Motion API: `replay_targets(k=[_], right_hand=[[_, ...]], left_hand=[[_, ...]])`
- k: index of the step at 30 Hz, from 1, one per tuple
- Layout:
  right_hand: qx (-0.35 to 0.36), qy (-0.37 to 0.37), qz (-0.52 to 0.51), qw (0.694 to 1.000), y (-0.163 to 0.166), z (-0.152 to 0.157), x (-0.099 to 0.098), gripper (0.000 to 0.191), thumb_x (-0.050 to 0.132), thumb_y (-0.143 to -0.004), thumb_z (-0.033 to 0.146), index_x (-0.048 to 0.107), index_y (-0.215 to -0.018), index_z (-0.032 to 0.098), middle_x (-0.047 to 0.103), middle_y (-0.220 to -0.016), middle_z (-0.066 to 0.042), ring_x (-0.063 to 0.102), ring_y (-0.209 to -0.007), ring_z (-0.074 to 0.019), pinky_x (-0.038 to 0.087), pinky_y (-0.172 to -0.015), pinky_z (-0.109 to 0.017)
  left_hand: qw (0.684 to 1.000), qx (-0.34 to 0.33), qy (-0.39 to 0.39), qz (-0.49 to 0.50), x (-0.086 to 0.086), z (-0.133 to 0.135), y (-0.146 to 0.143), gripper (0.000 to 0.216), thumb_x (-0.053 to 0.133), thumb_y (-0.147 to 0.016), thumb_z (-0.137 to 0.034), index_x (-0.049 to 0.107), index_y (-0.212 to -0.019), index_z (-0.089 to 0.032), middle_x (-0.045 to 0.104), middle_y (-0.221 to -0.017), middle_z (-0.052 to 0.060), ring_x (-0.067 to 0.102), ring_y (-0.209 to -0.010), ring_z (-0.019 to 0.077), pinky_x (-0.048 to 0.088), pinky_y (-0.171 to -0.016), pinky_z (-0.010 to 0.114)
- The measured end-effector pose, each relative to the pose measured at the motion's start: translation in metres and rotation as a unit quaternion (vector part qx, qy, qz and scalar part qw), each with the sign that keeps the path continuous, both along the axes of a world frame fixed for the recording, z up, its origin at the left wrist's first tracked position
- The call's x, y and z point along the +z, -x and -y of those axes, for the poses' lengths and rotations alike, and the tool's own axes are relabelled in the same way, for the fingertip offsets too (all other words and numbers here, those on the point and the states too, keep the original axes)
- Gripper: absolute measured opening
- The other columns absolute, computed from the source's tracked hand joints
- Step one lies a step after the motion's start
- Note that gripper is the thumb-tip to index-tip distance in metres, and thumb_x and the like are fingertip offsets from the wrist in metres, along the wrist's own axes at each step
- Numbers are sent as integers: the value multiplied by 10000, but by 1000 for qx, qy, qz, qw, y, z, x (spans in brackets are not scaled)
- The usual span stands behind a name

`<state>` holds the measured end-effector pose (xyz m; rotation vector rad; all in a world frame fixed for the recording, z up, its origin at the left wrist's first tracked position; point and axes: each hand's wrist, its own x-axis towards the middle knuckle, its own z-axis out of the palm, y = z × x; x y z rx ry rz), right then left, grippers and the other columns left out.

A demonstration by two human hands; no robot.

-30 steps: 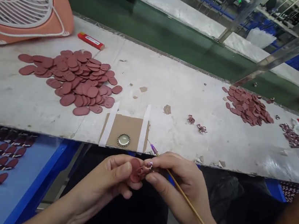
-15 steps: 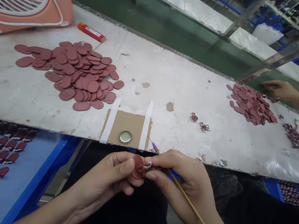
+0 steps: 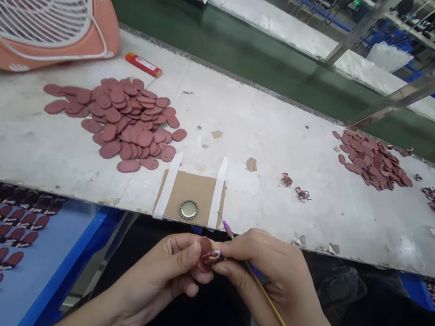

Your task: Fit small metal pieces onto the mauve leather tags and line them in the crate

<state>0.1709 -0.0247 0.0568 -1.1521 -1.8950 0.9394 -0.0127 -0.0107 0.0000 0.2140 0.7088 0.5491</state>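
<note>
The flat, dull-red oval disc is tilted on edge between the fingers of the left hand; against its face sits a small, reddish, white-flecked piece, pinched by the right hand, its detail too fine to tell. The slim yellow-brown stick slants through the right hand; its purple end carries a thin needle pointing up and left.

— Carrier?
— Worktop, white, scuffed.
— Near edge?
— Cardboard piece, two white strips across it.
— Far edge?
— Orange fan at left, red stick beside; right-hand heap, maroon.
— Between edges, left?
— Left-hand heap, maroon oval pieces.
</note>
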Motion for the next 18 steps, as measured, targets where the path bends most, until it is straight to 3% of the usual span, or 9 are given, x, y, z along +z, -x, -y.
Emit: replay_targets(k=[10,15,18], right_hand=[[27,-85,7,996,3,-7,-14,116,529,-1045,227,637,-1081,206,668,-797,-9,617,-705,-135,481,-637,-214],[20,-32,3,999,3,-2,-5,94,564,-1006,155,651,-1033,179,679,-852,-17,633,-758,-127,495,-714,-215],[17,-17,-5,1000,2,-1,-2,84,580,-1001,151,655,-1026,178,686,-853,-8,632,-752,-122,492,-723,-219]], left_hand=[[1000,11,22,-19,10,-5,0,369,900,-574,-435,776,-700,-110,664,-545,1,569,-470,30,465,-460,98],[996,49,71,-32,15,1,-3,336,946,-507,-358,769,-678,-129,660,-563,-23,596,-495,31,480,-465,82],[995,37,83,-44,14,2,-4,334,939,-518,-372,770,-682,-135,667,-552,-18,592,-479,29,504,-482,78]])
